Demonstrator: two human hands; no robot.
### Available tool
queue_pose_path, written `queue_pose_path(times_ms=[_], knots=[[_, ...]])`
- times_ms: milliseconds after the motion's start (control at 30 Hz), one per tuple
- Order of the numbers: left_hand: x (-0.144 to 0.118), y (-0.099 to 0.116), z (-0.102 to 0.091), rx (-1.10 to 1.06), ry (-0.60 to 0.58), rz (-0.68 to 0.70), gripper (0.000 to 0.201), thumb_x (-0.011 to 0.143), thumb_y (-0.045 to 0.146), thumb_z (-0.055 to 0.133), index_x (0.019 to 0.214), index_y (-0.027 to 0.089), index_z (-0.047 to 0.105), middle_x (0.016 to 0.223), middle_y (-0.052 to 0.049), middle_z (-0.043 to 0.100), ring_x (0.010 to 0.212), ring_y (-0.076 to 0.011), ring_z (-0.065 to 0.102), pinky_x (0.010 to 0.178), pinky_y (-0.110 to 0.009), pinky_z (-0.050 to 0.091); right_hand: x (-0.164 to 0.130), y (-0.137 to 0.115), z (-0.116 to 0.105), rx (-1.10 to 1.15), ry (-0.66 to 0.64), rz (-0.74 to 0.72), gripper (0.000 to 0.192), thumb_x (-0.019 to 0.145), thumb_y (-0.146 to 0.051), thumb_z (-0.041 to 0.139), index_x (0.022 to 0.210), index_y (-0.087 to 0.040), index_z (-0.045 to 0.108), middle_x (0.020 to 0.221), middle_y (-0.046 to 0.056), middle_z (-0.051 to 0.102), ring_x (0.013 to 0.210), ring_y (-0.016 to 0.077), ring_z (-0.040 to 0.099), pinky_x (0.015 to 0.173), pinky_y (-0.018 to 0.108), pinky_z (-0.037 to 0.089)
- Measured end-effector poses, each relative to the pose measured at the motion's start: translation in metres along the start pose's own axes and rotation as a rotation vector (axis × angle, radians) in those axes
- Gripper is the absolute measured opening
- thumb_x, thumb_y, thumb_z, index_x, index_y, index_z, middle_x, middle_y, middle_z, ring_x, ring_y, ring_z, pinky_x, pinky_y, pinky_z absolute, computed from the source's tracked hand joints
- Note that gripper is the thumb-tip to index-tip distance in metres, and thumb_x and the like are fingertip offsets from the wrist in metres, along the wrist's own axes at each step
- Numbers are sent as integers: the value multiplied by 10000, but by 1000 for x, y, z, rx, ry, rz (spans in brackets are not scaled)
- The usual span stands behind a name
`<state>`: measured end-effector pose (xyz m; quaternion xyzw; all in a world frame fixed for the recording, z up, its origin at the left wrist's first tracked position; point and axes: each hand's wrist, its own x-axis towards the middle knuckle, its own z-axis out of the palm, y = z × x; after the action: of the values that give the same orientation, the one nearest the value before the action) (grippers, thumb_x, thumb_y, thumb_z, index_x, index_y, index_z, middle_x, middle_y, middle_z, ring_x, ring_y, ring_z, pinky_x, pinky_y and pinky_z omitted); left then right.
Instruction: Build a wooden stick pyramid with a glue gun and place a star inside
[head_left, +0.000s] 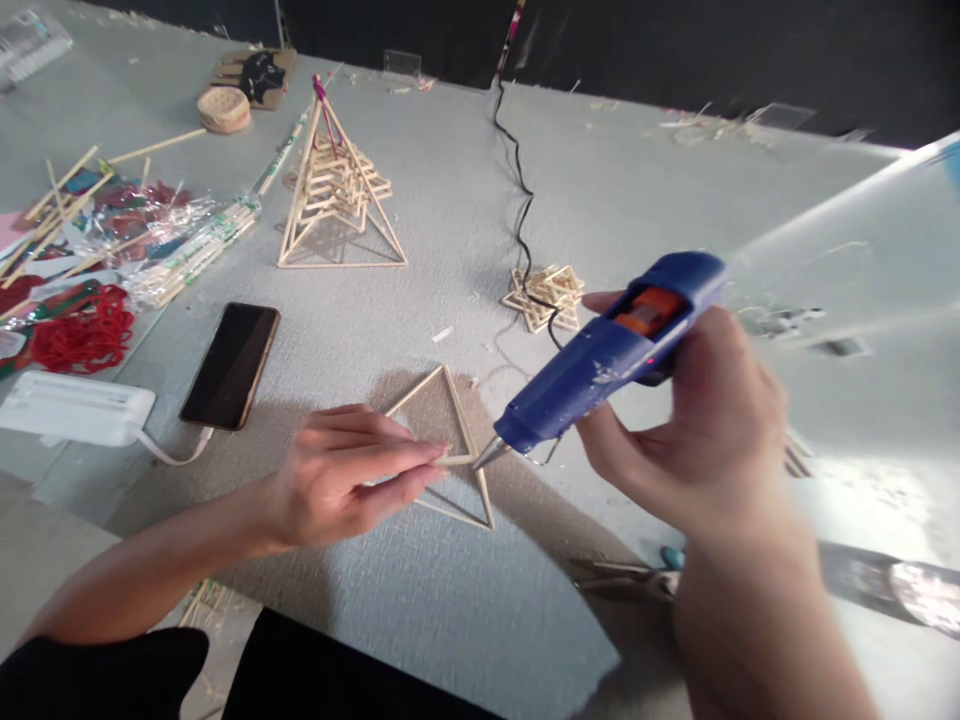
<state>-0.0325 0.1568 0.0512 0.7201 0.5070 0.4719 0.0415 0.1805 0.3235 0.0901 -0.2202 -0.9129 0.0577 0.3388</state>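
Note:
My right hand (697, 430) is wrapped round a blue hot glue gun (592, 370), its metal nozzle pointing down to the left. The nozzle tip meets, or nearly meets, the end of a short wooden stick (456, 460). Between thumb and fingers, my left hand (352, 470) pinches that stick. Beneath it lies a triangular frame of thin sticks (461, 405), partly covered by my left hand. Behind the glue gun sits a small stack of stick stars (551, 295). Farther back stands a pyramid of sticks (341, 190) with layered stick shapes inside and purple binding at its top.
A phone (231, 365) is cabled to a white power bank (79, 408) at left. Red yarn (82, 330), wrapped sticks (199, 250) and loose sticks crowd the far left. A black cord (519, 170) runs across the table. Pliers-like tools (622, 578) lie near my right forearm.

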Motion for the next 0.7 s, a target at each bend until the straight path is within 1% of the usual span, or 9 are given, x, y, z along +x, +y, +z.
queue_pose_path(times_ms=[167,333,500,600,700], knots=[[0,1,0,2,-5,-2,114,932,127,752,1036,173,753,886,-12,829,756,-119,777,736,-248,670,1,-2,4,19,3,10,356,928,-266,614,1278,-226,565,817,31,563,640,192,493,609,353,447],[-1,0,-1,-9,-10,2,114,919,107,765,1024,149,755,895,-28,828,767,-120,778,732,-243,665,0,1,4,27,-16,52,328,918,-277,618,1237,-210,580,781,6,533,626,168,494,587,322,444],[0,0,-1,2,-9,3,123,928,123,758,1041,171,758,896,-14,829,759,-121,782,729,-239,670,-1,4,1,32,-70,75,340,901,-303,614,1222,-195,587,816,38,617,600,164,476,547,319,416],[0,0,-1,2,-12,4,121,938,132,747,1048,180,754,898,-7,830,757,-119,781,727,-244,673,-1,4,1,59,-84,67,327,892,-284,607,1210,-204,592,844,41,633,588,156,467,545,317,419],[0,0,0,-5,-3,-1,122,946,138,741,1055,190,751,906,-6,834,765,-119,784,737,-248,674,-1,2,2,77,-82,52,297,895,-268,606,1188,-222,588,793,5,561,590,153,465,552,310,424]])
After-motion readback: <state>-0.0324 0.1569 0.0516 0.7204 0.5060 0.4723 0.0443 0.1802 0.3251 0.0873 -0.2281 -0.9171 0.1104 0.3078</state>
